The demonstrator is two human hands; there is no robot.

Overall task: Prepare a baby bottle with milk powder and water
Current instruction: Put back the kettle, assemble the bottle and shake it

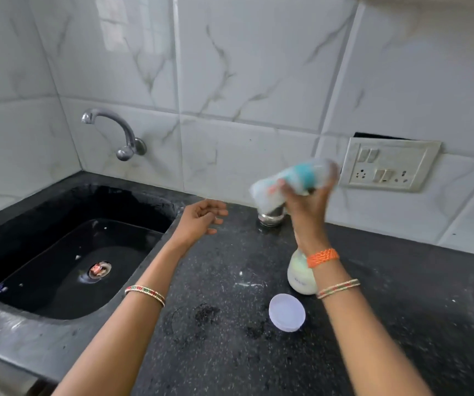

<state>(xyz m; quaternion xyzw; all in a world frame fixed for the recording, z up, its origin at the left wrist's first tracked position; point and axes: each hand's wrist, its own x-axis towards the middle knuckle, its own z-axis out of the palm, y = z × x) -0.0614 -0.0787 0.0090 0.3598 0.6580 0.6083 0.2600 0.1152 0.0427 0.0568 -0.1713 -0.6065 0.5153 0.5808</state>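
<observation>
Up in the right hand (305, 200), gripped round its middle, the blurred clear plastic baby bottle with teal collar (294, 180) lies tilted, long axis running left-down to right-up; the left hand (201, 220) hovers empty, fingers loosely spread, just left of it; below the right wrist stand one white powder jar (298, 277), one round pale lid (287, 312), one steel cup (270, 217).

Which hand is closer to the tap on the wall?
Left. The open left hand hangs over the counter edge beside the sink, right of and below the tap. The right hand, gripping the baby bottle, is farther right.
</observation>
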